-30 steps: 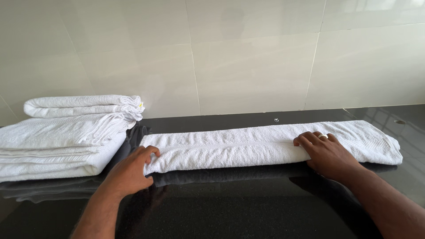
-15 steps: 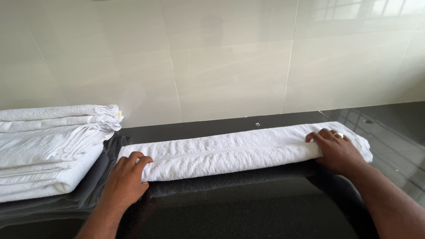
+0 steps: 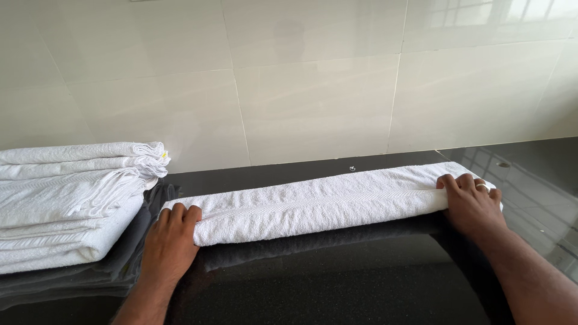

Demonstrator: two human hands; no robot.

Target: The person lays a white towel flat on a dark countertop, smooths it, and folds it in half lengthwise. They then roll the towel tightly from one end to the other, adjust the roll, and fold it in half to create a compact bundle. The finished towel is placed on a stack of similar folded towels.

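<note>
Long white folded towel [image 3: 319,203] lying across our dark glossy counter [image 3: 361,283], our left hand [image 3: 170,244] gripping its left end, right hand [image 3: 472,204] seemingly clasping the right end, stack of folded towels [image 3: 66,198] at left, tiled wall [image 3: 301,78] behind.

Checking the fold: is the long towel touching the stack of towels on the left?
Apart. The head view shows dark counter between the long towel and the stack.

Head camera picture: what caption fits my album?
Left hand and right hand press the ends of a long folded white towel beside stacked towels.
</note>
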